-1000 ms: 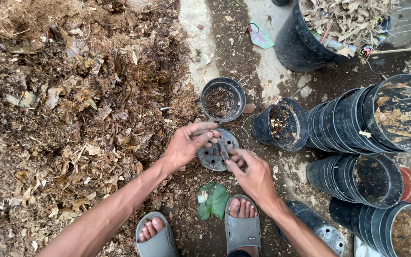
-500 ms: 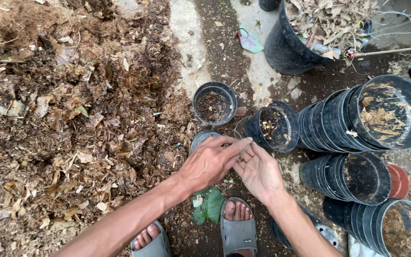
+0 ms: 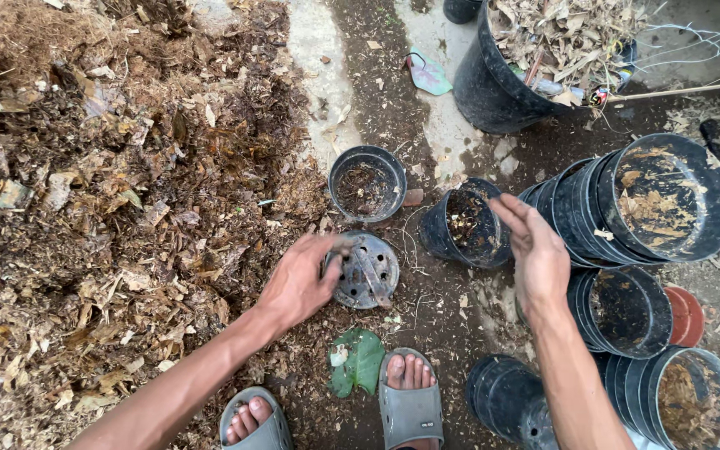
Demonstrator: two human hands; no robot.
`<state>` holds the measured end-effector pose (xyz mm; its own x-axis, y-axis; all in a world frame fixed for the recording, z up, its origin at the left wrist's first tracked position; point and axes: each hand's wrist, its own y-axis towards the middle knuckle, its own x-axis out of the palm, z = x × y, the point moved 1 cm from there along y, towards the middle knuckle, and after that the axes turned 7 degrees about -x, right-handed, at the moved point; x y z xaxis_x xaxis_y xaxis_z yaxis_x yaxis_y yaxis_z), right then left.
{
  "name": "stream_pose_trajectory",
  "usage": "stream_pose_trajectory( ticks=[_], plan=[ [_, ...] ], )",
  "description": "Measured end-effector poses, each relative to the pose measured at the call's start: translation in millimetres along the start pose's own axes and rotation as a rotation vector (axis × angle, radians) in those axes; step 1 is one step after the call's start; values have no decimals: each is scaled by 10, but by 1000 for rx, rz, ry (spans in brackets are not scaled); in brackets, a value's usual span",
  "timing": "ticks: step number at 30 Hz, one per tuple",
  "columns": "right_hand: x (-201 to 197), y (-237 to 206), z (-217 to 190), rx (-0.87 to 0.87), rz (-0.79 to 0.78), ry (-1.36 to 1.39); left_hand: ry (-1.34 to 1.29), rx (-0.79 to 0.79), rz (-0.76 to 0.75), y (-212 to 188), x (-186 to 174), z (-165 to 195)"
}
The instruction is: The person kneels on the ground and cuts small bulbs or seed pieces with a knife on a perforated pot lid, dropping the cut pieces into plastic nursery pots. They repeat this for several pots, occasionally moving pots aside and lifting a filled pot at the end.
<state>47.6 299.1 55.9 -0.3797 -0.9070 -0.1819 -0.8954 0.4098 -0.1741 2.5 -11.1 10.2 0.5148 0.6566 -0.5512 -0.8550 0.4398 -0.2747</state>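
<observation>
Separating now, where half a second ago both were meeting over the upturned black pot (image 3: 366, 270): left hand (image 3: 300, 283) gripping its rim at the left edge, right hand (image 3: 535, 254) lifting away empty and open-fingered, right of it. Sitting base-up just below the upright empty pot (image 3: 367, 183). Probably light, thin, flexible plastic; best taken by the rim.

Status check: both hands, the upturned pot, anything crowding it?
Left hand gripping upturned black pot at its rim. Right hand open, empty, beside tipped pot. Upright pot just beyond.

Dark soil ground (image 3: 393, 108), dry leaf mulch heap (image 3: 102, 200), daylight
</observation>
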Motion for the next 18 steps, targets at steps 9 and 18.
stream_pose_trajectory(
  ticks=[9,18],
  plan=[
    [336,-264,218,-202,-159,-445,206,223,95,-76,132,-364],
    [986,-696,334,169,-554,-759,281,326,57,-86,302,-348]
  ],
)
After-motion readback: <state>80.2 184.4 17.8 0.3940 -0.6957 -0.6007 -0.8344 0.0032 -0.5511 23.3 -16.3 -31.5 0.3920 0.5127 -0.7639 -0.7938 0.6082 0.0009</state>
